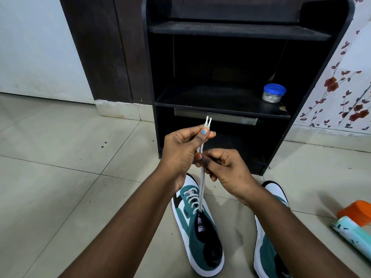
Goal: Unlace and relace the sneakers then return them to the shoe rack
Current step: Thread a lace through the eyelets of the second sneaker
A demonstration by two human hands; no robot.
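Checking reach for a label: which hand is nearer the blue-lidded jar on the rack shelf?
Right. The right hand pinches the lace below and left of the jar; the left hand, holding the lace tips, is farther left.

Matt black wooden shoe rack (313,81); glossy floor tiles (60,167); suede-like sneaker (197,231).

The right hand (226,169) and its forearm hide the middle of the green-and-white right sneaker (269,253). To its right, the orange-capped pale container (353,221) is cut by the edge.
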